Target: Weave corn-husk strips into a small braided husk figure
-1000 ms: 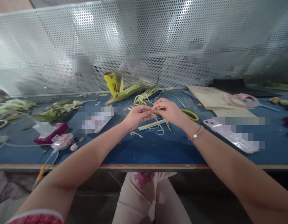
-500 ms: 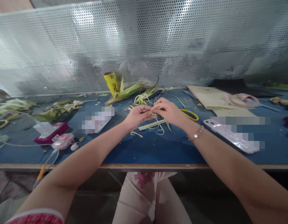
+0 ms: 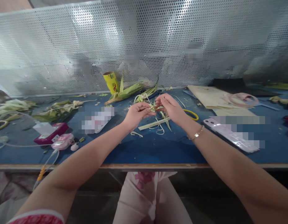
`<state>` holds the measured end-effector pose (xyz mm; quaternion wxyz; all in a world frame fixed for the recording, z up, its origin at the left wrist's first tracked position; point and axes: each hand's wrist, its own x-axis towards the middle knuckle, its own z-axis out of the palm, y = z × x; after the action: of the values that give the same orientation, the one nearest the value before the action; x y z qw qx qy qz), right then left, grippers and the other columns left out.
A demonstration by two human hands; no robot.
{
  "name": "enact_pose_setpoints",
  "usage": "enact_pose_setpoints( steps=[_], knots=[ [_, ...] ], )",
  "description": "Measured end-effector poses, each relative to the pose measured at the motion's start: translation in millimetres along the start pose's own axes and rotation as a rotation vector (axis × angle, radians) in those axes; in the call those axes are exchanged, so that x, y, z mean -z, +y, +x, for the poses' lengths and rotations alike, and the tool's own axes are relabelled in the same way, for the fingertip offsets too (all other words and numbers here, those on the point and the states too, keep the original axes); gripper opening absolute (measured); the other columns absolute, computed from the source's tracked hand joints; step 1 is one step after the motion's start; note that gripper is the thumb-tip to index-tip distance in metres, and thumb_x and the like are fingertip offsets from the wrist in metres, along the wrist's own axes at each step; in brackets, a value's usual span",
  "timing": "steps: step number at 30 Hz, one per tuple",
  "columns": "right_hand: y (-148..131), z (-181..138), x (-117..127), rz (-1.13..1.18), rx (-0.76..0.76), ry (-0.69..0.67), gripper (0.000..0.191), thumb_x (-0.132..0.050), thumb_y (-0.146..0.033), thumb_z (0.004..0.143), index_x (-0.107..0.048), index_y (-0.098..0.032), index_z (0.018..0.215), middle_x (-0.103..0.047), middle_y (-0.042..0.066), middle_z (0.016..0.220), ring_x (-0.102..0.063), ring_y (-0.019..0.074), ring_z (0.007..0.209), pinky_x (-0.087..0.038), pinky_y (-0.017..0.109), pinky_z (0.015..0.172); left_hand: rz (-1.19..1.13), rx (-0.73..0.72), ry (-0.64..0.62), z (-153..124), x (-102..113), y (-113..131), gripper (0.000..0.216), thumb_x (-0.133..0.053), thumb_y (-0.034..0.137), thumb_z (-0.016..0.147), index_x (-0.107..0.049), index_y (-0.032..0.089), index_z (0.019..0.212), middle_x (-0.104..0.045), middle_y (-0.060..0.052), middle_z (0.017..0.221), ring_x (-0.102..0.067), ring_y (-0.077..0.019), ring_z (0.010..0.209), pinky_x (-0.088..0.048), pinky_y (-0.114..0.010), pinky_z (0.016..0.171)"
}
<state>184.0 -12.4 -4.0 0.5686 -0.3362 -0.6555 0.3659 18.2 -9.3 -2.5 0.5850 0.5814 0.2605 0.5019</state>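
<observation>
Over the middle of the blue table, my left hand (image 3: 137, 115) pinches a small pale-green piece of corn husk (image 3: 152, 108) between thumb and fingertips. My right hand (image 3: 169, 107) is just to the right of that piece, its fingers loosely bent and spread apart. Whether its fingertips touch the husk I cannot tell. Below the hands lie cut husk strips (image 3: 152, 125), some thin and curled. Behind them rests a bundle of green husk leaves (image 3: 127, 93), with another pale tangle of strips (image 3: 142, 98) beside it.
A yellow tube (image 3: 112, 82) leans at the back by the perforated metal screen (image 3: 144, 37). On the left are more husks (image 3: 56, 111), a magenta box (image 3: 49, 135) and a charging cable. To the right lie a yellow ring (image 3: 192, 114), a phone (image 3: 232, 135) and brown paper (image 3: 204, 95).
My right hand has lifted slightly up and away from my left, its fingers parting. The husk piece between the hands now shows more clearly. My left hand has barely moved.
</observation>
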Motion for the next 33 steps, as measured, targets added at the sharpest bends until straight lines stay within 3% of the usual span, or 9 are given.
enact_pose_setpoints(
  steps=[7,12,14,19,24,33],
  knots=[
    [2,-4,-11,-0.155,-0.051,-0.027,0.029,-0.044,-0.05,0.085,-0.048,-0.022,0.078,-0.05,0.0,0.071,-0.052,0.0136,0.063,-0.046,0.031,0.06,0.035,0.019,0.019,-1,-1,-2,0.015,-0.067,0.014,0.069,-0.055,0.013,0.079,-0.065,0.001,0.067,-0.067,-0.0122,0.065,-0.053,-0.034,0.08],
    [-2,-6,-16,-0.463,0.232,0.072,0.014,-0.046,-0.033,0.086,-0.051,-0.021,0.08,-0.051,0.002,0.075,-0.05,0.0163,0.072,-0.044,0.033,0.069,0.007,0.018,-0.007,-2,-1,-2,0.02,-0.071,0.018,0.066,-0.056,0.013,0.079,-0.066,0.001,0.068,-0.067,-0.0131,0.067,-0.054,-0.032,0.077],
    [-4,-6,-17,-0.485,0.287,0.094,0.01,-0.047,-0.027,0.085,-0.053,-0.021,0.08,-0.052,0.003,0.08,-0.051,0.016,0.073,-0.044,0.034,0.069,-0.003,0.017,-0.006,-2,-1,-1,0.02,-0.071,0.018,0.065,-0.056,0.013,0.079,-0.066,0.0,0.068,-0.067,-0.013,0.066,-0.054,-0.032,0.077],
    [-5,-6,-18,-0.22,0.077,0.029,0.01,-0.051,-0.03,0.082,-0.053,-0.02,0.082,-0.052,0.002,0.08,-0.049,0.0108,0.058,-0.045,0.029,0.055,0.003,0.011,0.004,-3,-2,2,0.017,-0.069,0.016,0.067,-0.057,0.012,0.078,-0.066,0.0,0.067,-0.067,-0.0125,0.064,-0.054,-0.031,0.076],
    [-7,-7,-18,-0.081,-0.04,0.016,0.015,-0.059,-0.033,0.075,-0.053,-0.02,0.079,-0.052,-0.001,0.072,-0.049,0.0101,0.059,-0.045,0.028,0.055,0.028,0.013,-0.009,-3,-2,1,0.017,-0.069,0.018,0.068,-0.057,0.012,0.079,-0.066,-0.002,0.069,-0.068,-0.0144,0.067,-0.053,-0.037,0.081],
    [-4,-4,-16,-0.059,-0.048,0.011,0.019,-0.064,-0.033,0.069,-0.052,-0.02,0.076,-0.051,-0.002,0.07,-0.047,0.0099,0.057,-0.042,0.028,0.053,0.027,0.028,-0.029,-3,-2,1,0.016,-0.068,0.02,0.071,-0.059,0.012,0.08,-0.067,-0.003,0.072,-0.069,-0.0158,0.07,-0.052,-0.039,0.084]
  ],
)
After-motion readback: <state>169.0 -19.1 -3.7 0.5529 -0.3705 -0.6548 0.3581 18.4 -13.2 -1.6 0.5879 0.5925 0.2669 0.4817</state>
